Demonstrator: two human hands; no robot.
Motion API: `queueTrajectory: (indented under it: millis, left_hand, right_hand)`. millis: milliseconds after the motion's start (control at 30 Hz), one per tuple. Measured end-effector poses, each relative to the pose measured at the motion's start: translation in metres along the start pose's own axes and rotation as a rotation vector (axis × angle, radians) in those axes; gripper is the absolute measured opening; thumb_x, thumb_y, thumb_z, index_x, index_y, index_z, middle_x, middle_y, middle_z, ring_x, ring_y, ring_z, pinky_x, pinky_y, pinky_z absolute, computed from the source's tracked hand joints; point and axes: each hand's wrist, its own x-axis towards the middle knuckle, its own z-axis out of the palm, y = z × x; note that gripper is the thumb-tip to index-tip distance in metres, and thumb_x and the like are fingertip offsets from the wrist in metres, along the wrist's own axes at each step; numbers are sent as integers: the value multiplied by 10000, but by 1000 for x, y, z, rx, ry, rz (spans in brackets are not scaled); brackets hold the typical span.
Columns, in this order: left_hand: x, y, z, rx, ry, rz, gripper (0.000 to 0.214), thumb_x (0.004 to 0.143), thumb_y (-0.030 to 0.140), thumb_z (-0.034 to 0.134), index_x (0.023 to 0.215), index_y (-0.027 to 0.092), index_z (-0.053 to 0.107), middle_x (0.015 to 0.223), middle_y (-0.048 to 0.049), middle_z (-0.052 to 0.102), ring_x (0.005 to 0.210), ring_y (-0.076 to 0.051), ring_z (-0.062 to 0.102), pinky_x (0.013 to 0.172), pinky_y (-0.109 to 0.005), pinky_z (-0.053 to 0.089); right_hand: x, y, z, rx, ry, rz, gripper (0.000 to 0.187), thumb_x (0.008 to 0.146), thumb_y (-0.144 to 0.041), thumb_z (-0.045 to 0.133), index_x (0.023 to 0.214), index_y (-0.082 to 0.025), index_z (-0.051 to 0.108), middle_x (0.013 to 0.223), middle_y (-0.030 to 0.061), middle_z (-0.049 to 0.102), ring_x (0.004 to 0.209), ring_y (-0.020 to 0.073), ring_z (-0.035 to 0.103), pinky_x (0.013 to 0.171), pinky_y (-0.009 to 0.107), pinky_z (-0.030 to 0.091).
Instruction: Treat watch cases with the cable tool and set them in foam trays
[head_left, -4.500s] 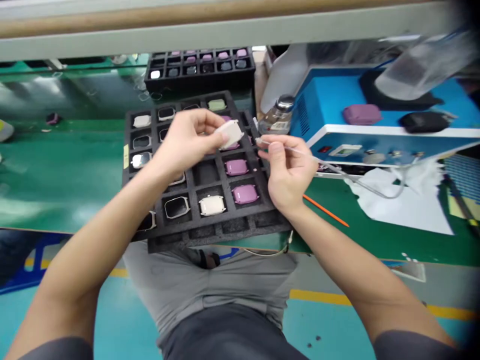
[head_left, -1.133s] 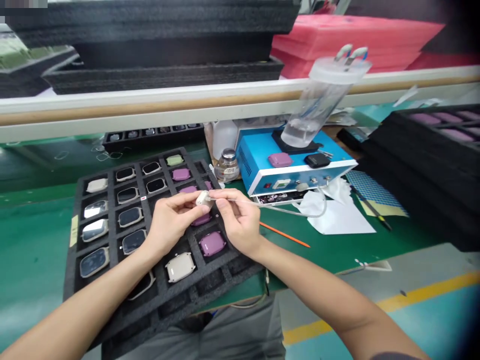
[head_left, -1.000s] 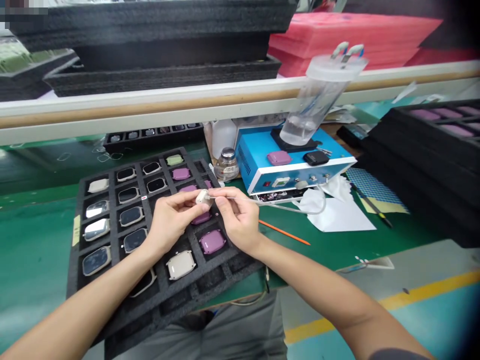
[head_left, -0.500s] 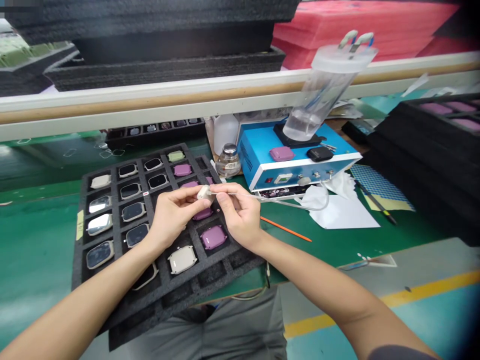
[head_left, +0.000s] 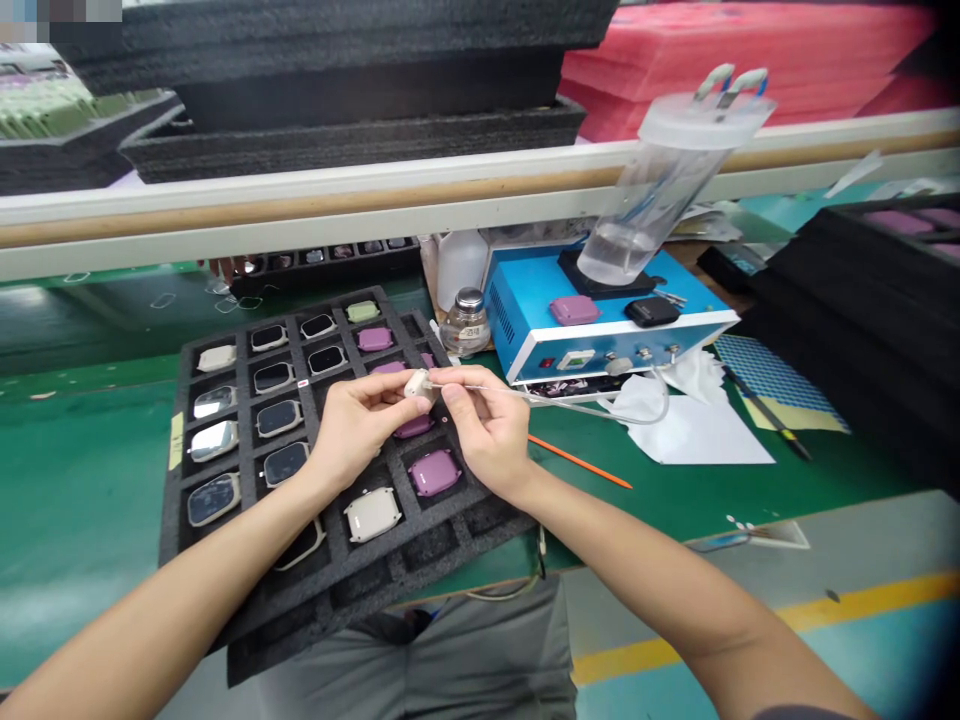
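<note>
Above the foam tray, my left hand pinches a small beige watch case on its edge. My right hand grips a thin needle-tipped dispensing tube, its tip at the watch case; whether it touches cannot be made out. The clear tube runs to the front of a blue dispensing machine. Below my hands the tray holds several watch cases in its pockets, among them a purple one and a beige one. Dark-screened watches fill the left columns.
A clear liquid cylinder leans on the machine, beside a purple case. A glass bottle stands left of it. An orange stick and white paper lie right. Black foam trays are stacked far right.
The whole view has shifted slightly to the right. Both hands keep the same hold on the watch case and tube. What look like another person's fingertips appear at the back left.
</note>
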Motion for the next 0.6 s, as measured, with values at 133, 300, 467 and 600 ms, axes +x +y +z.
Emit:
queueTrajectory:
  millis: [133, 300, 467, 600]
  left_hand:
    - [0, -1, -1, -7, -15, 5, 394, 666, 303, 932, 1034, 200, 836, 921, -48, 816, 780, -163, 715, 764, -261, 571]
    - [-2, -3, 0, -52, -22, -9, 397, 654, 287, 937, 1024, 187, 835, 979, -57, 821, 858, -193, 747, 863, -303, 593]
    - [-3, -2, 0, -25, -32, 6, 398, 650, 294, 933, 1013, 165, 835, 998, -70, 820, 873, -213, 755, 875, -317, 600]
    - [-3, -2, -1, -15, -37, 5, 388, 668, 308, 919, 1015, 156, 835, 1005, -82, 819, 873, -227, 758, 871, -337, 606]
  right_hand:
    - [0, 0, 0, -14, 11, -9, 126, 982, -264, 616, 1004, -227, 734, 991, 55, 775, 931, 175, 748, 814, 297, 632]
    - [-2, 0, -1, -10, 7, -4, 124, 980, -267, 620, 1003, -231, 737, 988, 52, 778, 923, 175, 752, 802, 295, 638]
    - [-4, 0, -1, -19, 7, 3, 127, 978, -274, 627, 998, -231, 745, 963, 51, 779, 913, 178, 751, 786, 296, 639]
    - [-4, -1, 0, -12, 1, 7, 127, 974, -267, 631, 1004, -230, 750, 969, 52, 779, 907, 173, 750, 789, 288, 636]
